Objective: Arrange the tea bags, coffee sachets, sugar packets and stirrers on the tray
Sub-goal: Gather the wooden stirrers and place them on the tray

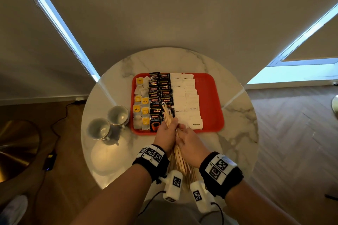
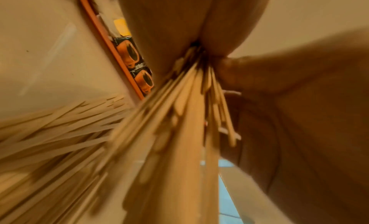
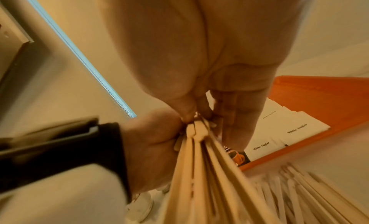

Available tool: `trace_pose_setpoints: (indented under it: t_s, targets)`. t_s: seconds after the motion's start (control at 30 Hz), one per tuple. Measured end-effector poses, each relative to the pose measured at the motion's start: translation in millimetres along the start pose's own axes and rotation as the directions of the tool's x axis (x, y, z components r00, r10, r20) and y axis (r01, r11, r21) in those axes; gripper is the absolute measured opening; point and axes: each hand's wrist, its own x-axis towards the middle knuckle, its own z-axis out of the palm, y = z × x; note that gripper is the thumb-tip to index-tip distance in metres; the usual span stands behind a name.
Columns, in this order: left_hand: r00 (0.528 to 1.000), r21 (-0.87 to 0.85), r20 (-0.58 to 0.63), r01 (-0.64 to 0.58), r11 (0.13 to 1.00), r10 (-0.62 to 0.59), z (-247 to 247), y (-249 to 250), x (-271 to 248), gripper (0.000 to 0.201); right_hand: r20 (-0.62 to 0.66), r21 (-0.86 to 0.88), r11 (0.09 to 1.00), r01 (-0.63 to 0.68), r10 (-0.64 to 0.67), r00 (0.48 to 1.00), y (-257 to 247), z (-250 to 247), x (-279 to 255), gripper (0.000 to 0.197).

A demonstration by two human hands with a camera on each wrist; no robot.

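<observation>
Stirrers, a bundle of thin wooden sticks, are gripped by both hands at the near edge of the red tray. The left hand curls round the bundle, whose far ends fan out over the coffee sachets. The right hand closes on the same bundle just beside it, thumb and fingers pinching the sticks. More loose stirrers lie on the marble table below the wrists. On the tray, tea bags fill the left column, coffee sachets the middle, white sugar packets lie to their right; its right end is bare. Two cups stand left of the tray.
</observation>
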Motion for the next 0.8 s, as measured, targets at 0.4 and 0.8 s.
trace_pose_setpoints:
  t_s: [0.4,0.8]
  targets:
    - [0.98,-0.12,-0.074,-0.194,0.974,0.186,21.0,28.1,-0.6,0.019,-0.023,0.028,1.0,-0.009,0.009,1.0,23.0,0.0,1.0,0.053]
    - [0.981,-0.058,0.149,-0.116,0.992,0.123,25.4,34.3,-8.8,0.015,-0.068,0.03,0.999,-0.02,0.022,0.997,20.5,-0.4,4.5,0.05]
